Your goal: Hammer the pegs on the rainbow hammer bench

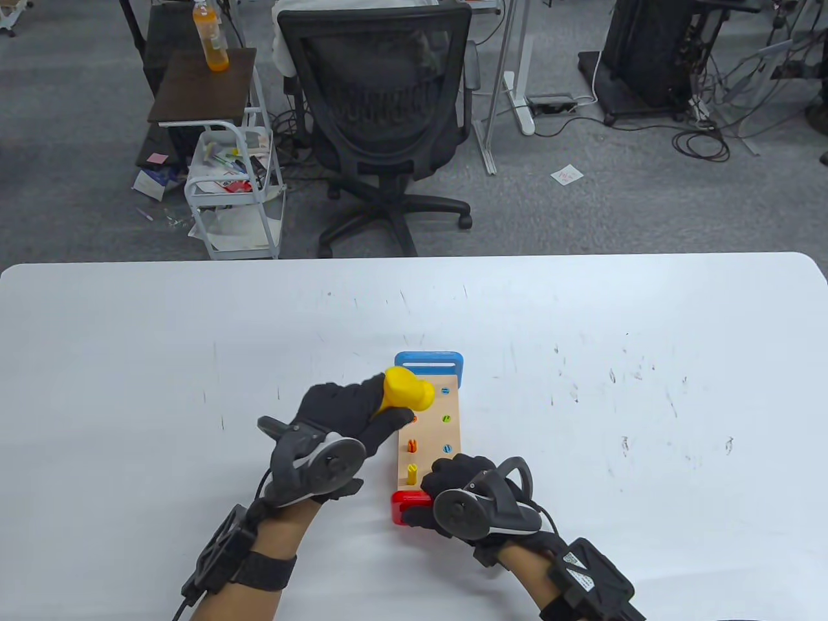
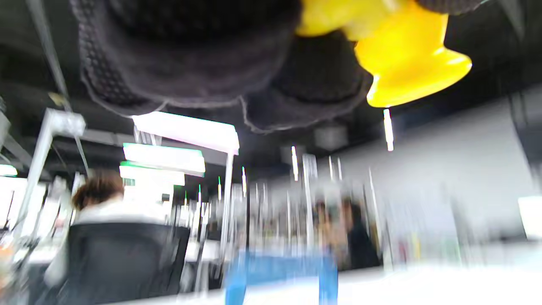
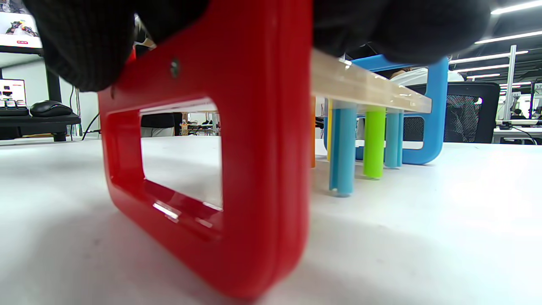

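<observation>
The hammer bench point(image 1: 435, 430) is a wooden board with a blue end point(image 1: 430, 363) far and a red end point(image 1: 406, 506) near. My left hand point(image 1: 349, 414) grips a yellow hammer point(image 1: 407, 390), its head raised over the board's far left part; the head also shows in the left wrist view point(image 2: 408, 59). An orange peg point(image 1: 412, 446) and a yellow peg point(image 1: 411, 472) stand up from the board. Blue and green pegs point(image 1: 446, 418) sit flush. My right hand point(image 1: 453, 482) holds the board's near end by the red leg point(image 3: 237, 140). Blue and green pegs point(image 3: 374, 142) hang below the board.
The bench stands near the middle of a white table point(image 1: 162, 362). Beyond the table's far edge are a black office chair point(image 1: 381, 116) and a small cart point(image 1: 236, 187).
</observation>
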Available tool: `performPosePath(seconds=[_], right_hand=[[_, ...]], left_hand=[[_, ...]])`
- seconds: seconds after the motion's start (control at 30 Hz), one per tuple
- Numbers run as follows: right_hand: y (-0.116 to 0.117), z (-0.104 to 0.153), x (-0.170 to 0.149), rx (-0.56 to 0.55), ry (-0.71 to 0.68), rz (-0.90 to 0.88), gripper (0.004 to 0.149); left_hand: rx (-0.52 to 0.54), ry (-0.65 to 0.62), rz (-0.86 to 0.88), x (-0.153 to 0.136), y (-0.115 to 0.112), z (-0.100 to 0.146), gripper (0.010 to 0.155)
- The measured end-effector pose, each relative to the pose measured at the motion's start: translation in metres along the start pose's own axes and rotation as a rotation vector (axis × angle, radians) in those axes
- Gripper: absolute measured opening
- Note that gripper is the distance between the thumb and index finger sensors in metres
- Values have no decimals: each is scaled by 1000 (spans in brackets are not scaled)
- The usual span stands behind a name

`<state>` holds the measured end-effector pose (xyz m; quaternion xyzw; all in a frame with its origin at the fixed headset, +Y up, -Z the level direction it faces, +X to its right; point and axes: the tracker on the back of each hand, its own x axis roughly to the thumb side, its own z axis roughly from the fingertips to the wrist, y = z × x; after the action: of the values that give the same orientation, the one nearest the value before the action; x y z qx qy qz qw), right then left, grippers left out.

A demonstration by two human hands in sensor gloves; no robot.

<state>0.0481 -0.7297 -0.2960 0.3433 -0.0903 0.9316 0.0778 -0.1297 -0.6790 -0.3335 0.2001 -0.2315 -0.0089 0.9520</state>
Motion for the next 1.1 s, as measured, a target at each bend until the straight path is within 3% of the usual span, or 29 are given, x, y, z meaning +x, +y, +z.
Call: performPosePath(seconds=[0.03,0.07,0.1,0.13,0.17,0.2,0.37,0.43,0.5,0.57,0.6,0.67,0.7,0.73,0.77,0.8,0.83,0.93,1.03,1.1], right_hand=[[0,0,0,0,0,0,39],[0,0,0,0,2,-1,39],[0,0,0,-1,2,-2,39],[0,0,0,0,3,0,39],[0,0,0,0,2,-2,39],[0,0,0,1,2,-4,39],[0,0,-1,3,-2,-7,39],[0,0,0,2,-1,-7,39],[0,0,0,2,-1,-5,39],[0,0,0,2,0,-5,39],[0,0,0,2,0,-5,39],[0,0,0,2,1,-4,39],[0,-1,0,5,-1,-4,39],[0,0,0,4,0,-7,39],[0,0,0,0,1,-4,39],[0,0,0,2,1,-5,39],[0,0,0,2,0,-6,39],[0,0,0,2,1,-4,39],[0,0,0,3,1,-5,39],[0,0,0,3,2,-5,38]], left_hand=[[-266,-135,-152,9,-40,4,70],[-149,-28,-239,0,-37,14,70],[-34,-45,22,-4,-34,1,70],[-169,29,45,-9,-22,-4,70],[-101,49,71,-12,-7,-4,70],[77,67,125,-14,14,-8,70],[344,40,236,-9,90,-10,70],[450,70,215,-10,103,-5,70],[458,107,261,-13,96,-3,70],[329,109,288,-11,64,-7,70],[140,77,168,-6,31,-10,70],[-132,28,-46,2,-15,-8,70],[-304,-62,-228,4,-43,-5,69],[-37,7,-65,-5,-37,5,70],[-161,2,78,-9,-35,-2,70],[-150,45,91,-12,-23,0,70],[0,66,92,-17,-5,-1,70],[196,92,189,-24,44,-2,70],[353,80,189,-22,75,4,70],[390,80,193,-20,80,7,70]])
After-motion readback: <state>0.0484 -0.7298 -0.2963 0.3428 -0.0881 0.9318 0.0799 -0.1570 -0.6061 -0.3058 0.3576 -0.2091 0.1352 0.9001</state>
